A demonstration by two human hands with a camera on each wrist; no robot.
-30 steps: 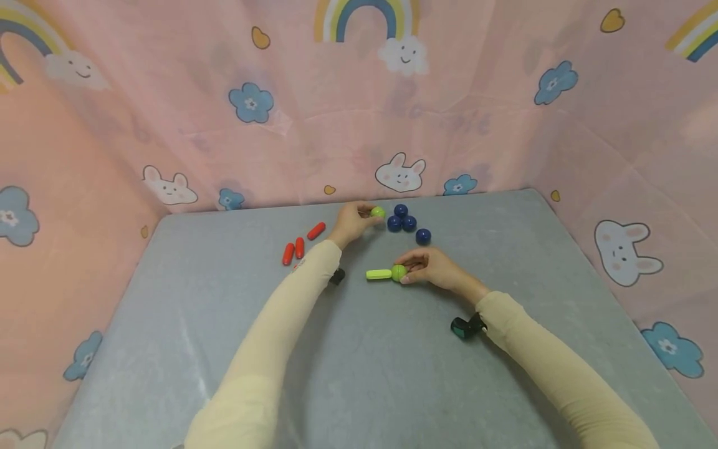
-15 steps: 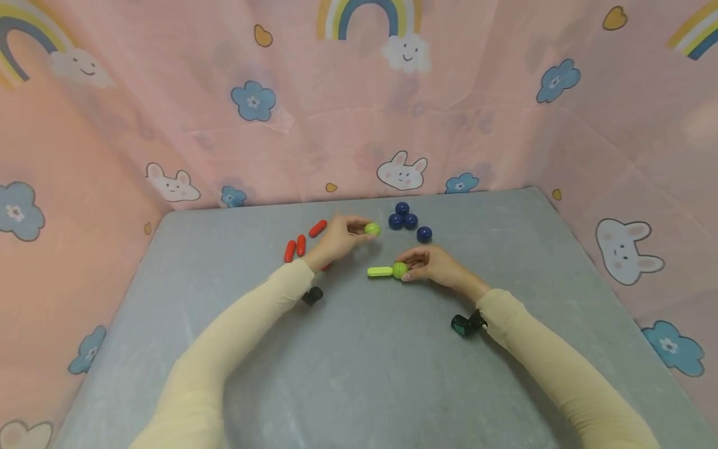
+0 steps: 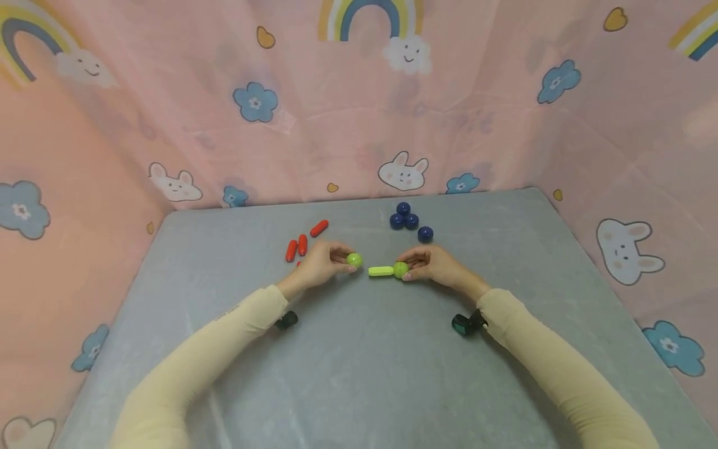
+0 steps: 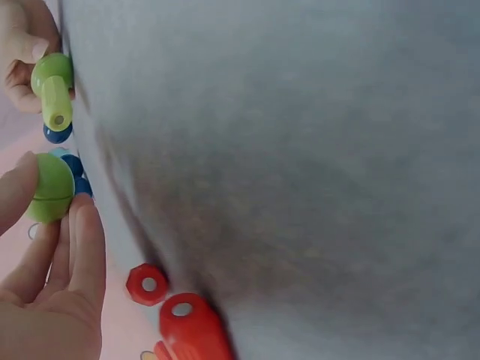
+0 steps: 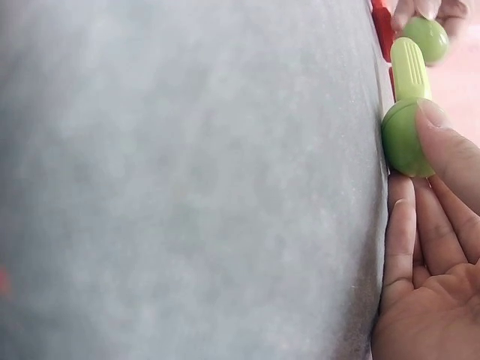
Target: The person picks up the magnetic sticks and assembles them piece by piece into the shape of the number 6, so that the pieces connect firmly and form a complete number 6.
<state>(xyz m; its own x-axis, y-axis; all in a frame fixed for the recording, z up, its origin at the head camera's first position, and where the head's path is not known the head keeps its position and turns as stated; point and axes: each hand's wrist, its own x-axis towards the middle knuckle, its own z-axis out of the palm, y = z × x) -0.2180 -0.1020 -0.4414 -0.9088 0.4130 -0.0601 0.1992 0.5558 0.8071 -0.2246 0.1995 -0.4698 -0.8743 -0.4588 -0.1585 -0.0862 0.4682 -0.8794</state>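
My left hand [image 3: 318, 265] pinches a light green ball [image 3: 354, 260] between thumb and fingers, left of the table's middle. Facing it, my right hand [image 3: 434, 267] pinches a second green ball [image 3: 401, 270]. From that ball a yellow-green rod [image 3: 381, 271] sticks out leftward, its free end pointing toward the left hand's ball. A small gap separates the rod's end from that ball. The left wrist view shows a hole in the end of the rod [image 4: 57, 112]. In the right wrist view, grooves run along the rod [image 5: 410, 67].
Several red rods [image 3: 303, 244] lie beyond the left hand, one partly hidden by it. Several dark blue balls [image 3: 411, 221] rest near the back edge of the grey table [image 3: 359, 374]. A pink patterned curtain [image 3: 314, 125] stands behind and at both sides.
My left hand has carried its green ball from beside the blue balls toward the front left, closer to the rod's end. The right hand has stayed in place with its ball and rod.
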